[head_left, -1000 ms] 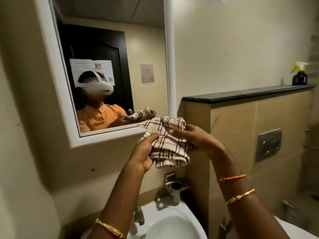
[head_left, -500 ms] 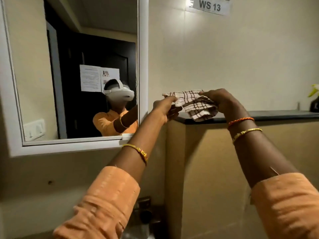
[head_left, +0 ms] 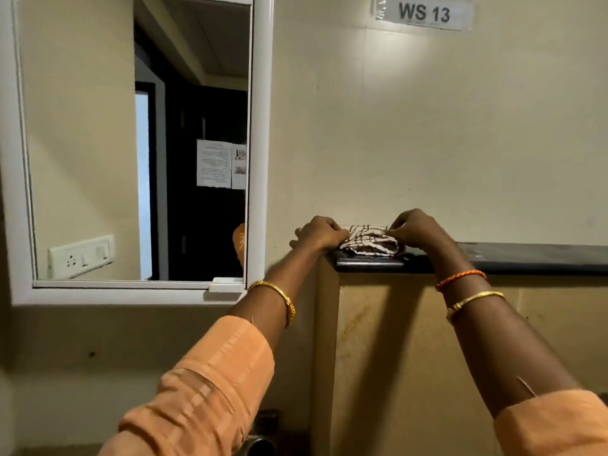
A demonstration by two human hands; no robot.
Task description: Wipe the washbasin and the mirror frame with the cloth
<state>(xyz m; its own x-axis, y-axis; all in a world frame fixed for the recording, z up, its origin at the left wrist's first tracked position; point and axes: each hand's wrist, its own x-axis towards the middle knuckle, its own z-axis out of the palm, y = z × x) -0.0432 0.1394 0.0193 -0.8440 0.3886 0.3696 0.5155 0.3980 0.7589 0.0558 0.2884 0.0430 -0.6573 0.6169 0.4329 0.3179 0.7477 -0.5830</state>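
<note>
The folded checked cloth (head_left: 370, 242) lies on the left end of a black ledge (head_left: 526, 260) atop a tan partition wall. My left hand (head_left: 320, 232) presses on the cloth's left end, fingers curled over it. My right hand (head_left: 416, 228) pinches the cloth's right end. The white mirror frame (head_left: 261, 126) hangs on the wall to the left of both hands. The washbasin is out of view below; only a dark metal fitting (head_left: 263, 436) shows at the bottom edge.
The mirror reflects a dark door with papers and a wall switch plate (head_left: 80, 255). A "WS 13" sign (head_left: 424, 12) is stuck high on the cream wall. The tan partition (head_left: 394, 357) stands right of the mirror, below the ledge.
Both hands carried the cloth up and to the right, from in front of the mirror's lower corner to the ledge, and set it down there. The view tilted upward, losing the basin.
</note>
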